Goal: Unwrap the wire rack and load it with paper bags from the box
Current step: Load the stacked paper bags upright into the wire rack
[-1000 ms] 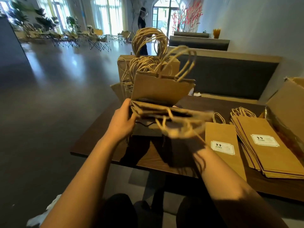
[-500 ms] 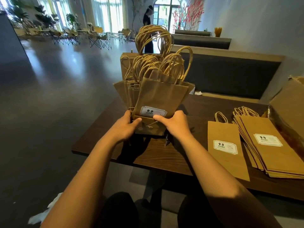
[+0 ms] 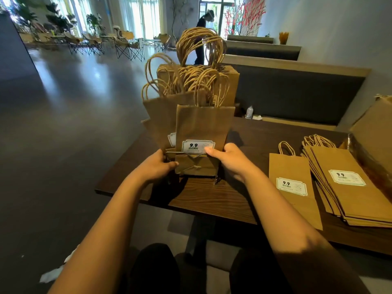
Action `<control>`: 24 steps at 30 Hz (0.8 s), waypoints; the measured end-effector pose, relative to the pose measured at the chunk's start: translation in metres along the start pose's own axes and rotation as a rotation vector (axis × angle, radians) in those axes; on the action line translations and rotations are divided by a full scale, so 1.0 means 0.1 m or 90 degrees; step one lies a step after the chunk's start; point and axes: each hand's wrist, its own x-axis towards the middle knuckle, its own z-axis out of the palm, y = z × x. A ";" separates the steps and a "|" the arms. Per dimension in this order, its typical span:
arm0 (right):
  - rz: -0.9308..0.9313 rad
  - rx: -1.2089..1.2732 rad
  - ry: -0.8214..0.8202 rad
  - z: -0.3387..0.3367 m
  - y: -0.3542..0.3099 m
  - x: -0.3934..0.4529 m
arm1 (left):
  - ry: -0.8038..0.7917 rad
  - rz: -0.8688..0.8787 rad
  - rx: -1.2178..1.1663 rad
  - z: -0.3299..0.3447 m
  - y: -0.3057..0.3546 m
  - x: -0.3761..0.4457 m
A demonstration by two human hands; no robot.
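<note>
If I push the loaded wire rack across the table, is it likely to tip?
Probably somewhat top-heavy: the upright paper bags rise far above the low wire rack. The bags look thin, so likely light and floppy. Both hands steady its base.

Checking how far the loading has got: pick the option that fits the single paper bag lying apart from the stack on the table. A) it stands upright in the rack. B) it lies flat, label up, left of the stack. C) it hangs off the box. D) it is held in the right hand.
B: the single paper bag lies flat on the table, label up, just left of the stack of bags, in neither hand.
</note>
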 end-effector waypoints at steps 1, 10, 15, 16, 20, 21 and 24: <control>0.000 0.023 0.004 0.02 0.02 0.01 | 0.013 0.011 -0.004 0.00 0.00 0.00; -0.095 -0.013 0.063 0.12 -0.07 0.12 | 0.135 0.110 0.064 -0.07 0.25 0.02; 0.088 0.058 -0.032 0.08 0.17 0.10 | 0.024 0.007 -0.032 0.07 0.10 -0.02; 0.097 0.072 -0.029 0.07 0.28 0.18 | 0.025 0.011 -0.029 0.07 0.08 -0.03; 0.049 -0.006 0.091 0.17 0.23 0.07 | 0.097 0.030 -0.015 0.04 -0.03 -0.03; 0.001 -0.030 0.141 0.20 0.18 -0.01 | 0.119 0.037 -0.016 0.04 -0.04 -0.04; -0.148 -0.027 0.243 0.21 0.26 -0.08 | 0.169 0.080 -0.035 0.07 -0.04 -0.06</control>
